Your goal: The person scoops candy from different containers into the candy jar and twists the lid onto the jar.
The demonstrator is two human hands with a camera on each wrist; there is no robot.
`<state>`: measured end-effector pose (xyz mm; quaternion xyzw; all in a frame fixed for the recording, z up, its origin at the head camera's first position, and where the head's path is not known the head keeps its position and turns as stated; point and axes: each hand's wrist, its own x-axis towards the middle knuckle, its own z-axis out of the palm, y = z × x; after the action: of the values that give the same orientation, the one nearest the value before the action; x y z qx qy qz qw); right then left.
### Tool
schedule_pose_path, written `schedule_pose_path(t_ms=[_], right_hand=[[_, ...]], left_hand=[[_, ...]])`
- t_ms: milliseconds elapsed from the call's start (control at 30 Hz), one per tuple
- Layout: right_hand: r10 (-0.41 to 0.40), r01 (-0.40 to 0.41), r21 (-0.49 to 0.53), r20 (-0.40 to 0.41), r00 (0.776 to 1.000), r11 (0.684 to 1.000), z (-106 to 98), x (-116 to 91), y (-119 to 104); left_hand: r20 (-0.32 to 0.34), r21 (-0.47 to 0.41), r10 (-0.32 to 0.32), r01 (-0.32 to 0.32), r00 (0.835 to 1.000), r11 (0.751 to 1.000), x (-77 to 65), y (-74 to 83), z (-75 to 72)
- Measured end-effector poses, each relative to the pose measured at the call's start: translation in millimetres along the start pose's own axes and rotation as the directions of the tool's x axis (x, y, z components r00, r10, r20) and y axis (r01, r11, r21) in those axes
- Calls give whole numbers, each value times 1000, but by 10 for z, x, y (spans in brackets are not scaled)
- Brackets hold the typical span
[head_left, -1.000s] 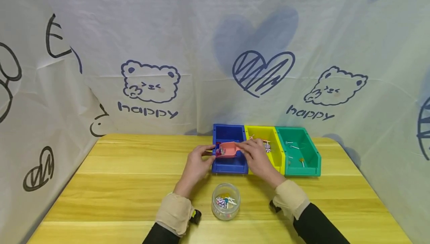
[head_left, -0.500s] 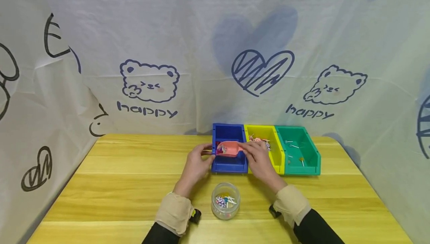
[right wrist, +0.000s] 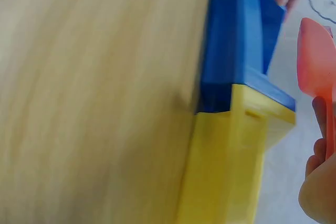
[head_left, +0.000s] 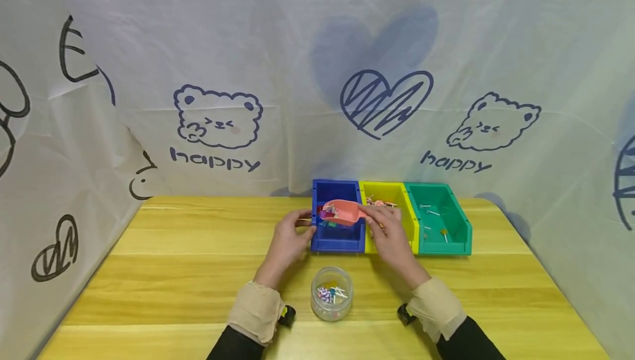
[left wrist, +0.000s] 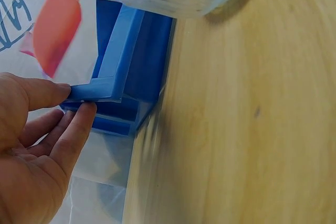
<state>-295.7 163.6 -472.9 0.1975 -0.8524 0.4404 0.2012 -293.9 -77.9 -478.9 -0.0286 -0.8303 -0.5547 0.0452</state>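
Observation:
My right hand (head_left: pixel 393 234) grips the handle of a pink scoop (head_left: pixel 348 213), which hovers over the blue bin (head_left: pixel 339 247). Purple and pale wrapped candies (head_left: pixel 328 212) lie in the scoop's front end. More small coloured pieces sit in the bin beneath it. In the left wrist view, my left hand (left wrist: pixel 37 145) pinches the blue bin's rim (left wrist: pixel 97 88) between thumb and finger. The scoop (right wrist: pixel 316 59) also shows in the right wrist view, raised clear of the bin. Nearer to me, between my forearms, stands a clear jar (head_left: pixel 332 307) with several small lollipops inside.
Right of the blue bin, a yellow bin (head_left: pixel 408 222) holds a pile of striped lollipops, and a green bin (head_left: pixel 458 227) holds several scattered ones. All three bins stand side by side on the wooden table (head_left: pixel 173 272), close to the printed cloth (head_left: pixel 297 46) behind.
The scoop has risen from inside the blue bin and shifted slightly right with candies in it. My left hand stays on the bin's rim.

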Motion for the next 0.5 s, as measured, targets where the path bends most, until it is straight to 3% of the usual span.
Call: schedule_pose_path(t_ms=[500], right_hand=[[-56, 56, 0, -75, 996, 998, -230, -140, -206]], left_hand=[[-34, 53, 57, -55, 998, 997, -12, 3, -51]])
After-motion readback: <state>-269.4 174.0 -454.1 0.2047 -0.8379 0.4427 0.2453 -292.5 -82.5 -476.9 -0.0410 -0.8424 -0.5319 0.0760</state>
